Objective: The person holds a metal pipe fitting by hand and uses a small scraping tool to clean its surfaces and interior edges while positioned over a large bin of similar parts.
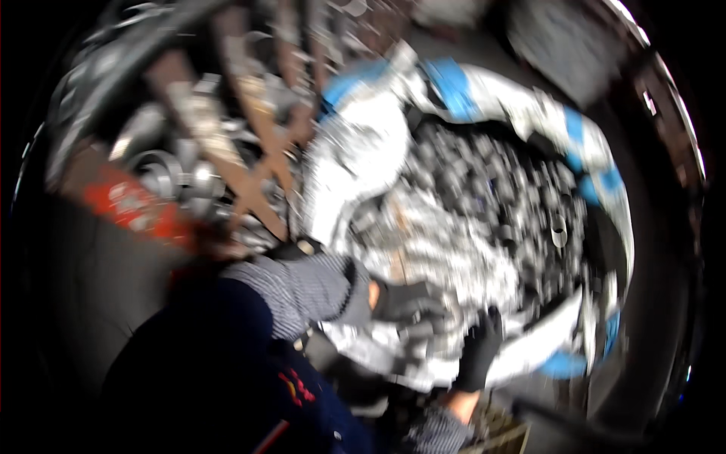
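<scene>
One left hand point(412, 303), yours, dark-gloved, at crumpled white sheeting point(446, 250); one right hand point(480, 352), yours, beside the white-and-blue sack's point(352, 159) edge; blurred, whether open or closed cannot be told.

The left hand point(411, 303) and right hand point(479, 352), both in dark gloves, are at the near edge of a white-and-blue sack point(352, 147); blur hides their grip. Small dark and grey pieces point(491, 185) fill its far side, beside crumpled whitish sheeting point(454, 253). To the left, a rusty brown metal frame point(261, 121) crosses in front of shiny metal rings point(157, 175).
</scene>
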Available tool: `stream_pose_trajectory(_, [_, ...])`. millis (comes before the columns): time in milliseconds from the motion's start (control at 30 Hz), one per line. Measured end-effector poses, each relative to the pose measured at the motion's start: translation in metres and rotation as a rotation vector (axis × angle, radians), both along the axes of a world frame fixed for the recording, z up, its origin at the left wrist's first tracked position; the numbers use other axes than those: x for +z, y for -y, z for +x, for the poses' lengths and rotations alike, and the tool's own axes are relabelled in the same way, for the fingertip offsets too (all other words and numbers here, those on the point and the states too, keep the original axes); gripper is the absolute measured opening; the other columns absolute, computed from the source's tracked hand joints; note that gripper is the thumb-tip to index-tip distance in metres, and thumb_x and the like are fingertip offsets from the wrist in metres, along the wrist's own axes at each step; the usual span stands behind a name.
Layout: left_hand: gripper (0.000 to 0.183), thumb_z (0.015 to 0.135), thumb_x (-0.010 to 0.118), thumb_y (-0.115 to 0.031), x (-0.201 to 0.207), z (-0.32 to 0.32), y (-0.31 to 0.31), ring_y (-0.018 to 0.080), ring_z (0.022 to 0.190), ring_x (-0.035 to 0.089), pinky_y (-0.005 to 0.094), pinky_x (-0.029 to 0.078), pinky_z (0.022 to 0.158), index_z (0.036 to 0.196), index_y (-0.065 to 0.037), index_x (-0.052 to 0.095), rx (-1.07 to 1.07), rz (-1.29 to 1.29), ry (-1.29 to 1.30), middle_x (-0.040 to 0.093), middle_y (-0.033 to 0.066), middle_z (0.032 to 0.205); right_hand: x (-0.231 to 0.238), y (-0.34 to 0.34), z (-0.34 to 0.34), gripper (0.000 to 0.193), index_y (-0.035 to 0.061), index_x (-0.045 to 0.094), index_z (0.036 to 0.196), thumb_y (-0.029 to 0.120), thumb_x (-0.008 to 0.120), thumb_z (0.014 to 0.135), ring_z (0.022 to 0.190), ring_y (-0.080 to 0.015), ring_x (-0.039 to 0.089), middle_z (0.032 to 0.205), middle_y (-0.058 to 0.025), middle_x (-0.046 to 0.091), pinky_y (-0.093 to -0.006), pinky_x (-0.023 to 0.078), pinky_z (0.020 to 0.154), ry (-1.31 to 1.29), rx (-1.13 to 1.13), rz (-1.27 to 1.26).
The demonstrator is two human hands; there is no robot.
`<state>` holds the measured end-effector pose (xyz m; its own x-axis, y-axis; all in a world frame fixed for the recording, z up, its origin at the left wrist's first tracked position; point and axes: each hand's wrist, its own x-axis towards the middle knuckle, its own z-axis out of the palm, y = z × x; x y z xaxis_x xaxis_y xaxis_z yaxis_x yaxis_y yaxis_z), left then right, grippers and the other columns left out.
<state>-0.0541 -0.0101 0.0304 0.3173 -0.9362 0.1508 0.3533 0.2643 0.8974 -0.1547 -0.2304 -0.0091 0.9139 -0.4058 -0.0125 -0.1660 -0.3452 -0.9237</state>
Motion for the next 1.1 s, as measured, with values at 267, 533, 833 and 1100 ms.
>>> stream_pose_trajectory(267, [0.018,0.087,0.057,-0.013,0.06,0.006,-0.015,0.0123,0.056,0.058,0.0271,0.05,0.065,0.094,0.001,0.067,0.421,0.115,0.471,0.064,0.0088,0.069,0.034,-0.02,0.009,0.036,0.0078,0.058,0.125,0.022,0.051,0.092,0.055,-0.0103,0.054,0.083,-0.0041,0.062,-0.0216,0.037,0.042,-0.108,-0.072,0.489])
stream_pose_trajectory(533, [0.026,0.085,0.056,-0.023,0.203,0.09,-0.019,0.0216,0.08,0.064,0.034,0.052,0.073,0.093,-0.002,0.067,0.476,0.15,1.198,0.067,0.0103,0.087,0.04,-0.055,-0.005,0.032,0.0055,0.065,0.108,0.031,0.064,0.089,0.042,-0.0097,0.04,0.074,-0.0097,0.062,-0.0231,0.03,0.038,-0.096,-0.018,0.575])
stream_pose_trajectory(833, [0.028,0.087,0.053,-0.027,0.337,0.034,-0.051,0.0237,0.079,0.064,0.0337,0.051,0.073,0.092,-0.004,0.068,0.414,0.179,1.992,0.067,0.0113,0.087,-0.016,-0.03,0.009,0.032,0.002,0.065,0.099,0.032,0.061,0.09,0.041,-0.0112,0.04,0.07,-0.0086,0.061,-0.0251,0.031,0.037,-0.308,0.094,0.498])
stream_pose_trajectory(1100, [0.029,0.088,0.05,-0.029,0.347,-0.001,-0.133,0.0235,0.079,0.064,0.0322,0.05,0.076,0.089,-0.007,0.068,0.33,0.188,1.726,0.067,0.0116,0.088,-0.011,-0.042,0.003,0.038,0.0006,0.067,0.099,0.037,0.064,0.087,0.043,-0.0092,0.04,0.074,-0.011,0.063,-0.0242,0.029,0.038,-0.249,0.159,0.473])
